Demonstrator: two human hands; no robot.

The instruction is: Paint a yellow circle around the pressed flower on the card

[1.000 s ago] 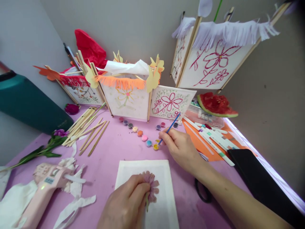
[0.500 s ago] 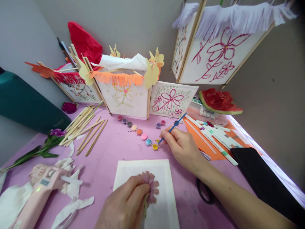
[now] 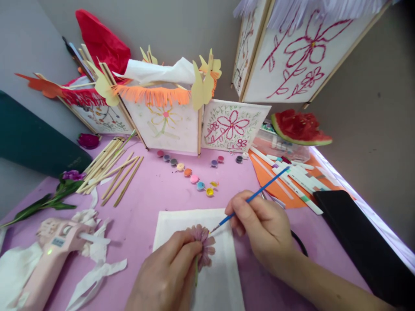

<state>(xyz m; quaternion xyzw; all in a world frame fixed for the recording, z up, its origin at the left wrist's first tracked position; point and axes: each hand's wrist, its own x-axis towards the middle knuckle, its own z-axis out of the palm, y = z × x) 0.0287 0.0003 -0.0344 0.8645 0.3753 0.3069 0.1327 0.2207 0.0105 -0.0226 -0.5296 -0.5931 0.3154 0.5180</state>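
Note:
My left hand (image 3: 170,270) pinches a pinkish-purple flower (image 3: 206,247) with a green stem, low over a white rectangular sheet (image 3: 223,276). Between the fingers of my right hand (image 3: 259,224) is a thin blue paintbrush (image 3: 259,191), its tip at the upper right edge of the flower's petals. A little yellow shows at the brush tip. Beyond the sheet, a small pot of yellow paint (image 3: 210,192) stands open at the near end of a slanting row of paint pots (image 3: 187,172) in several colours.
Wooden sticks (image 3: 106,166), a purple flower, a pink glue gun (image 3: 48,259) and white scraps lie left. Decorated paper lanterns (image 3: 162,125) stand behind. Markers (image 3: 292,183), a watermelon piece (image 3: 300,127) and a black flat object (image 3: 356,237) are at the right.
My right hand has brought the brush from the yellow paint pot down to the flower. My left hand still holds the flower in nearly the same place. The camera view has tilted slightly down.

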